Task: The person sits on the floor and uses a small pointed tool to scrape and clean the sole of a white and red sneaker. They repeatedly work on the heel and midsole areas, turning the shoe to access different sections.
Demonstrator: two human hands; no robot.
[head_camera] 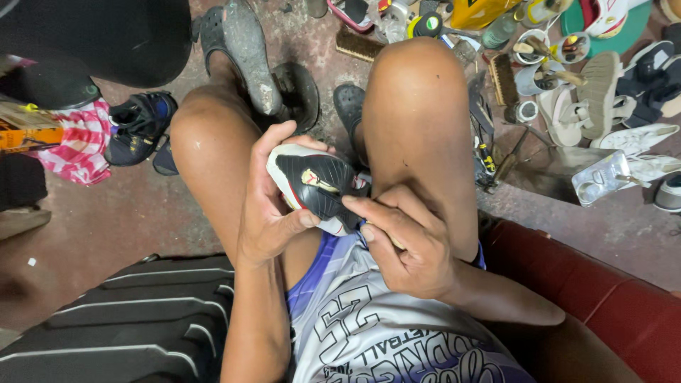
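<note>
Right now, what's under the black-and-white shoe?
The left hand cups the black-and-white shoe from below, and the right hand pinches its near edge. Below are the person's bare thighs and a purple-white jersey. The shoe's underside is covered.

Yellow package [480, 12] at top edge, small round tins [526, 111] right of knee

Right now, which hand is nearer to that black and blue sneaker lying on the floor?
Left. The left hand, holding a black and white shoe between the knees, is on the same side as the black and blue sneaker. The right hand is further from it, beyond the held shoe.
</note>
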